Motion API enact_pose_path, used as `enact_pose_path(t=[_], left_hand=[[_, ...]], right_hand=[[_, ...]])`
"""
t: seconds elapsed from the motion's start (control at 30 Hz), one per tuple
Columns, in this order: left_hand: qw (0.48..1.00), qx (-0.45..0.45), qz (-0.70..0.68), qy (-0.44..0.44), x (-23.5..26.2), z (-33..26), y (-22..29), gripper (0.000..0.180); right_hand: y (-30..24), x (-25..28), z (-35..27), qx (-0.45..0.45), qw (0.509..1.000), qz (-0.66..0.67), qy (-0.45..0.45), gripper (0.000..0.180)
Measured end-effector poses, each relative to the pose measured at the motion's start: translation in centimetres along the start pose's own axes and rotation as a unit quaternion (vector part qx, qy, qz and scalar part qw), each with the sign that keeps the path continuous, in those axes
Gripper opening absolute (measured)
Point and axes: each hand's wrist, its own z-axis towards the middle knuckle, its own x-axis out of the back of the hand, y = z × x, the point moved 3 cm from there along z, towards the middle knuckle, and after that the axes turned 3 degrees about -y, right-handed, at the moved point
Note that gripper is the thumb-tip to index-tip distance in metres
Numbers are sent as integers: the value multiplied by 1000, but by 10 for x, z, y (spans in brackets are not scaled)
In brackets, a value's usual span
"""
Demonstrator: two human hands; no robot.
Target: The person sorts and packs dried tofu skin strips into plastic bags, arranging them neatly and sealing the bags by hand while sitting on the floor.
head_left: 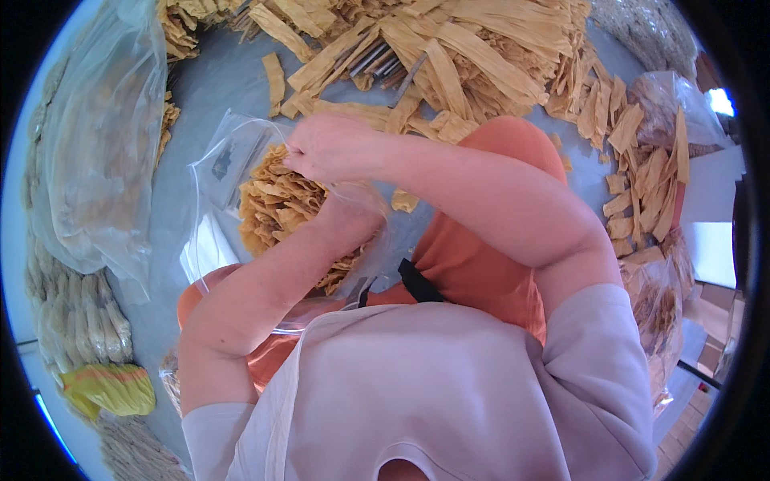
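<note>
A clear plastic bag (228,156) lies open in front of me, filled with a bundle of tan dried bean-curd sticks (277,204). My right hand (329,146) is closed at the top of the bundle, pinching the sticks near the bag's rim. My left hand (349,216) reaches in from below, mostly hidden under my right forearm, pressed against the side of the bundle and the bag. Its fingers cannot be seen.
A large heap of loose dried sticks (449,48) covers the far side of the grey surface (216,80). More cut pieces (642,176) lie at the right. Big filled plastic bags (96,136) stand at the left, with a yellow bundle (108,389) lower left.
</note>
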Motion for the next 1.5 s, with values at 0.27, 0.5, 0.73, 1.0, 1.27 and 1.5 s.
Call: enact_pose_path(t=[0.27,0.5,0.73,1.0,1.27,1.5], left_hand=[[994,31,-74,-67,38,1,2,15],[980,57,-109,-160,42,-22,-20,17],[984,29,-172,41,9,-31,-15,38],[954,136,-267,-28,74,-71,-29,39],[782,568,-196,167,49,-260,-51,28],[489,468,-602,423,27,-231,-100,42]], right_hand=[[9,6,6,27,999,11,20,28],[1,15,7,12,997,77,8,22],[-13,11,2,-7,996,91,9,21],[0,20,14,5,1000,10,19,25],[-12,26,-40,-17,977,-118,-175,37],[6,22,-1,131,990,49,31,35]])
